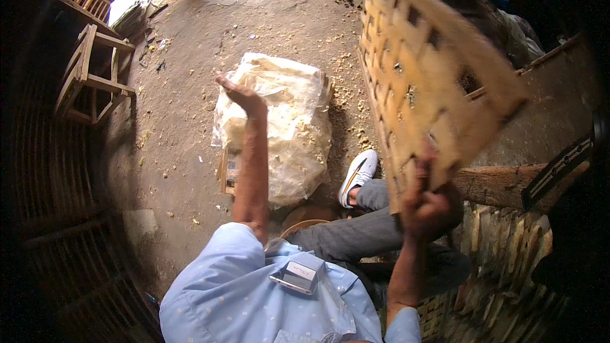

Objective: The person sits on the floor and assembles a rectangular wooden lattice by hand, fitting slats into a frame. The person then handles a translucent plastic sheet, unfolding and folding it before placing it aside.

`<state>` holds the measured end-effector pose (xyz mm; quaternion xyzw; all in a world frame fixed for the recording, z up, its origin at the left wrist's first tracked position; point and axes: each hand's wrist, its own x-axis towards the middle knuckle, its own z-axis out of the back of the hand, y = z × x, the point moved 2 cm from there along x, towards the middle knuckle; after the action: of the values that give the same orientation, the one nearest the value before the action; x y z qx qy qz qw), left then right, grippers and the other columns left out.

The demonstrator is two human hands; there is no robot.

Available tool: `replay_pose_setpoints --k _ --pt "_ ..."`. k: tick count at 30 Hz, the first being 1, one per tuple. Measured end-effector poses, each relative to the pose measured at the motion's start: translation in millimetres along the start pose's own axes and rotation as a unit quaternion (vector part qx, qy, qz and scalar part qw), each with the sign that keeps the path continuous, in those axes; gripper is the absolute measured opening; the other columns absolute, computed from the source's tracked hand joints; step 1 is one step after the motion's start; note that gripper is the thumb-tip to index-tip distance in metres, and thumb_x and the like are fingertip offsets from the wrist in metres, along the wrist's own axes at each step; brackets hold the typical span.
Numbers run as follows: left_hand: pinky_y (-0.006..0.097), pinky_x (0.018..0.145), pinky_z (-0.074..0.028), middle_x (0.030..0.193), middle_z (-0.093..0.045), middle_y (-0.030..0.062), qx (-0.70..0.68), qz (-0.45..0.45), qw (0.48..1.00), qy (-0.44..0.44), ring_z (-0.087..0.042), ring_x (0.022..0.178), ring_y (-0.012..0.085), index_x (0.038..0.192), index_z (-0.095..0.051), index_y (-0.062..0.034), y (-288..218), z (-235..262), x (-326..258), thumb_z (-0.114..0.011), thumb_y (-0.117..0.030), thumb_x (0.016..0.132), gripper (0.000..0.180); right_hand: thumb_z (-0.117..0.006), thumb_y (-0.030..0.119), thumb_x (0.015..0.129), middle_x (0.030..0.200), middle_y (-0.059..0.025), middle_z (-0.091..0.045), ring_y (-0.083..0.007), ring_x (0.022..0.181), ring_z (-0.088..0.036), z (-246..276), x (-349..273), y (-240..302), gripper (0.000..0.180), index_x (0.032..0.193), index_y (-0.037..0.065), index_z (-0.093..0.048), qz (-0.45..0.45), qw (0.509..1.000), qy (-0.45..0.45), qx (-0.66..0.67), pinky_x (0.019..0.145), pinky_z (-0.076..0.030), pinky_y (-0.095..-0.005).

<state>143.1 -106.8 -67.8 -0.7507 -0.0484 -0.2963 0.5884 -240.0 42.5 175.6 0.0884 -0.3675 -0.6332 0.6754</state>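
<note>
My right hand (432, 211) grips the lower edge of a woven bamboo panel (419, 82), with its fingers closed round it. The panel stands raised and tilted on my right, with open gaps in its weave and a thick pale rim. My left hand (240, 94) is stretched out with nothing in it, above or at the left side of a low stack covered in clear plastic sheeting (286, 133). Whether it touches the plastic I cannot tell. Wooden slats show at the stack's lower left edge. The panel hides part of the floor behind it.
A wooden frame (98, 79) stands at the far left, beside a slatted wall. Yellowish crumbs (359, 127) lie on the dirt floor between the stack and the panel. My shoe (359, 174) rests right of the stack. A wooden beam (499, 184) and split bamboo pieces (502, 235) lie at the right.
</note>
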Motion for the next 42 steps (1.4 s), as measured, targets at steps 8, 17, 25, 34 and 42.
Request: replay_pose_setpoints --k 8,17,25,34,42 --pt "0.046 0.124 -0.012 0.164 -0.015 0.0248 -0.061 0.055 0.934 0.346 -0.014 0.152 0.0363 0.158 -0.016 -0.001 -134 -73 -56 -0.049 -0.055 0.099 0.086 -0.069 0.022 0.095 0.087 -0.0155 -0.074 -0.0273 0.076 -0.073 -3 26 -25 0.028 0.116 0.004 -0.072 0.037 0.976 0.062 0.205 0.068 -0.055 -0.0333" --pt "0.033 0.068 -0.055 0.078 -0.072 0.0053 0.058 -0.159 0.819 0.548 -0.07 0.073 0.0167 0.09 -0.073 -0.0044 -206 -43 55 -0.091 -0.023 0.069 0.033 -0.072 0.026 0.093 0.088 -0.012 -0.074 -0.0163 0.074 -0.071 30 65 -19 0.034 0.115 0.0 -0.071 0.208 0.957 0.167 0.11 0.062 -0.055 -0.0306" --pt "0.029 0.045 -0.053 0.072 -0.067 0.0077 -0.154 0.103 0.938 0.293 -0.064 0.053 0.017 0.099 -0.069 0.0033 -129 -14 87 -0.062 -0.023 0.096 0.028 -0.077 0.03 0.088 0.149 -0.0245 -0.046 -0.036 0.139 -0.045 39 72 -22 0.085 0.152 -0.004 -0.031 0.135 0.98 -0.072 0.127 0.113 -0.04 -0.0475" --pt "0.021 0.048 -0.045 0.086 -0.062 0.0034 -0.214 0.466 0.847 0.138 -0.051 0.054 0.0081 0.114 -0.062 -0.0087 -98 5 23 -0.058 -0.063 0.094 0.058 -0.075 0.028 0.09 0.153 -0.0278 -0.037 -0.0366 0.144 -0.036 -32 16 -60 0.083 0.152 -0.004 -0.029 -0.082 0.972 0.095 0.197 0.118 -0.031 -0.0435" --pt "0.013 0.049 -0.047 0.08 -0.051 -0.0009 -0.28 0.594 0.746 0.11 -0.051 0.059 0.004 0.124 -0.051 -0.0108 -115 8 -108 -0.063 -0.059 0.091 0.059 -0.067 0.014 0.094 0.13 -0.0177 -0.061 -0.0272 0.109 -0.067 -22 -6 -52 0.051 0.137 -0.007 -0.05 -0.28 0.75 0.107 0.59 0.089 -0.061 -0.0387"
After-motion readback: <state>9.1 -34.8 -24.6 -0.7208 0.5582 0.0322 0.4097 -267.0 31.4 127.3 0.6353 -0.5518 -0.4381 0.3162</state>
